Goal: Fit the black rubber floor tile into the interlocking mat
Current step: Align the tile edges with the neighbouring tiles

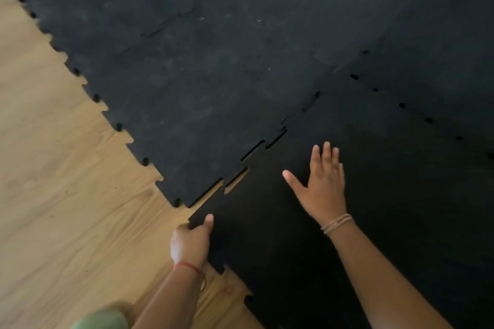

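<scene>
A black rubber floor tile (307, 243) lies at the lower right, its toothed upper-left edge against the interlocking mat (213, 67), which covers the upper half of the view. Narrow gaps show along that seam near the tile's left corner, and small gaps dot the seam on its upper-right side. My left hand (191, 242) grips the tile's left corner, thumb on top, with the corner slightly raised off the floor. My right hand (319, 184) is spread open, palm down, on or just above the tile.
Light wooden floor (66, 208) fills the left and bottom left, beside the mat's jagged edge. Something green (103, 320) shows at the bottom edge by my left forearm.
</scene>
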Tool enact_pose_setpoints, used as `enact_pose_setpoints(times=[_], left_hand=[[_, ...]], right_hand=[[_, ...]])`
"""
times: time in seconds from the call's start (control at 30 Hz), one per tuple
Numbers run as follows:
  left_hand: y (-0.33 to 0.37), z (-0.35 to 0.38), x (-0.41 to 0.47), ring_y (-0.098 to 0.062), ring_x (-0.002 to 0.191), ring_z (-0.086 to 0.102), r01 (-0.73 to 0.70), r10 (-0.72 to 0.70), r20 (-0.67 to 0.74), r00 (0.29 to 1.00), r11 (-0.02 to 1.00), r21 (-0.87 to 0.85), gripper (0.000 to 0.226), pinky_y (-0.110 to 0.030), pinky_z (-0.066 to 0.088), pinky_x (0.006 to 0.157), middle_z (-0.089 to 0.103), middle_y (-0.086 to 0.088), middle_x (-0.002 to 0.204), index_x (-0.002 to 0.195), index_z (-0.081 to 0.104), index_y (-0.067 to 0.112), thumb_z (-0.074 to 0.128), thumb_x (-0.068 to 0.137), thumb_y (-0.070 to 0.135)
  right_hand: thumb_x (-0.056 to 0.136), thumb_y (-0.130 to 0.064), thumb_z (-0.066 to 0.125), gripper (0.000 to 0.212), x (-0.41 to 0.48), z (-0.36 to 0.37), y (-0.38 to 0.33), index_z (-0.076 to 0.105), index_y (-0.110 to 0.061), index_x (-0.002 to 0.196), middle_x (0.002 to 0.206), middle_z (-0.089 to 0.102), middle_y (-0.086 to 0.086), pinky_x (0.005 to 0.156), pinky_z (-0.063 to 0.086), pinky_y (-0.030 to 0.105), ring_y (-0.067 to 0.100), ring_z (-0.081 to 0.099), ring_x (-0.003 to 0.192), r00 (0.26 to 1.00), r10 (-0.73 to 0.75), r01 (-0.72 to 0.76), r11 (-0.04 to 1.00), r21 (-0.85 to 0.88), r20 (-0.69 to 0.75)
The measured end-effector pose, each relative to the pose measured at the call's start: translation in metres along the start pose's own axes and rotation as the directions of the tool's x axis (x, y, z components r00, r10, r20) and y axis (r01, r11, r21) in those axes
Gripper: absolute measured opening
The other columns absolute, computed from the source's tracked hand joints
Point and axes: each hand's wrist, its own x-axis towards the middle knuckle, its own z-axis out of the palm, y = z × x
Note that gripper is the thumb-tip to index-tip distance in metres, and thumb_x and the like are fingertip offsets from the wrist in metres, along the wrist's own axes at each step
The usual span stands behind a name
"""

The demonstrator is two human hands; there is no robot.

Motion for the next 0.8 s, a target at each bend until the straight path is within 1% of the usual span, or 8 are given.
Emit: enact_pose_setpoints(times=[0.07, 0.23, 0.37, 0.5, 0.63, 0.67, 0.73, 0.8], left_hand=[[0.003, -0.004, 0.0, -0.036, 0.104, 0.058, 0.013, -0.012, 0.016, 1.0, 0.997, -0.072, 0.044, -0.049, 0.046, 0.095, 0.06, -0.022, 0.114, 0.113, 0.055, 0.0, 0.066, 0.082, 0.028], [0.001, -0.013, -0.005, -0.03, 0.089, 0.061, -0.244, 0.24, -0.099, 0.966, 0.969, -0.036, 0.035, -0.043, 0.049, 0.078, 0.064, -0.016, 0.095, 0.098, 0.06, 0.003, 0.068, 0.079, 0.031], [0.008, -0.009, 0.008, -0.037, 0.104, 0.059, -0.223, 0.224, -0.099, 0.97, 0.975, 0.013, 0.04, -0.05, 0.047, 0.093, 0.064, -0.02, 0.108, 0.107, 0.059, -0.001, 0.065, 0.083, 0.031], [0.005, -0.026, 0.006, -0.028, 0.08, 0.063, -0.404, 0.409, -0.117, 0.905, 0.912, 0.064, 0.025, -0.039, 0.049, 0.065, 0.065, -0.008, 0.082, 0.082, 0.061, 0.017, 0.067, 0.076, 0.041], [0.022, -0.028, 0.018, -0.036, 0.09, 0.06, -0.298, 0.305, 0.021, 0.952, 0.908, 0.296, 0.026, -0.046, 0.048, 0.082, 0.066, -0.018, 0.092, 0.081, 0.059, 0.008, 0.059, 0.087, 0.034], [0.028, -0.029, 0.021, -0.037, 0.094, 0.059, -0.304, 0.311, 0.059, 0.949, 0.842, 0.446, 0.029, -0.045, 0.047, 0.085, 0.066, -0.021, 0.097, 0.087, 0.061, 0.005, 0.057, 0.088, 0.034], [0.042, -0.035, 0.024, -0.039, 0.098, 0.057, -0.303, 0.432, 0.052, 0.9, 0.536, 0.788, 0.04, -0.043, 0.046, 0.086, 0.064, -0.022, 0.101, 0.097, 0.061, 0.0, 0.057, 0.086, 0.038], [0.064, -0.035, 0.018, -0.041, 0.099, 0.054, -0.32, 0.601, 0.02, 0.799, 0.397, 0.86, 0.052, -0.044, 0.044, 0.087, 0.061, -0.025, 0.102, 0.101, 0.055, -0.004, 0.06, 0.082, 0.044]], right_hand=[[0.084, -0.066, 0.03, 0.088, -0.003, 0.007, 0.005, -0.004, -0.014, 0.146, 0.157, -0.008, 0.01, 0.115, -0.002, 0.039, 0.023, -0.011, 0.143, 0.999, -0.023, 0.021, 0.997, -0.073, -0.037], [0.081, -0.068, 0.021, 0.087, 0.001, 0.008, 0.0, 0.001, -0.013, 0.146, 0.158, -0.003, 0.009, 0.114, -0.002, 0.038, 0.022, -0.007, 0.144, 0.997, -0.015, 0.008, 0.996, -0.084, -0.078], [0.083, -0.068, 0.025, 0.089, -0.005, 0.015, -0.007, -0.006, -0.011, 0.145, 0.157, -0.011, 0.01, 0.113, -0.007, 0.037, 0.023, -0.014, 0.143, 0.997, -0.071, 0.068, 0.989, -0.132, -0.019], [0.077, -0.073, 0.013, 0.09, -0.004, 0.01, 0.0, -0.007, -0.017, 0.144, 0.156, -0.011, 0.003, 0.112, -0.009, 0.034, 0.014, -0.019, 0.138, 0.994, -0.099, 0.096, 0.993, -0.062, -0.047], [0.084, -0.067, 0.019, 0.084, -0.012, 0.014, 0.004, -0.008, -0.016, 0.145, 0.157, -0.011, 0.005, 0.112, -0.008, 0.035, 0.015, -0.019, 0.138, 0.98, -0.196, 0.198, 0.972, -0.13, 0.025], [0.086, -0.065, 0.022, 0.082, -0.013, 0.015, 0.007, -0.007, -0.016, 0.145, 0.157, -0.01, 0.005, 0.113, -0.007, 0.035, 0.016, -0.019, 0.138, 0.975, -0.221, 0.223, 0.964, -0.141, 0.035], [0.088, -0.061, 0.026, 0.079, -0.017, 0.009, 0.021, 0.0, -0.015, 0.146, 0.158, -0.004, 0.006, 0.114, -0.004, 0.035, 0.018, -0.013, 0.142, 0.979, -0.204, 0.203, 0.972, -0.117, 0.004], [0.089, -0.058, 0.032, 0.078, -0.026, -0.004, 0.048, 0.008, -0.012, 0.146, 0.158, 0.002, 0.011, 0.115, 0.003, 0.038, 0.025, -0.004, 0.144, 0.994, -0.028, 0.021, 0.997, -0.07, -0.109]])
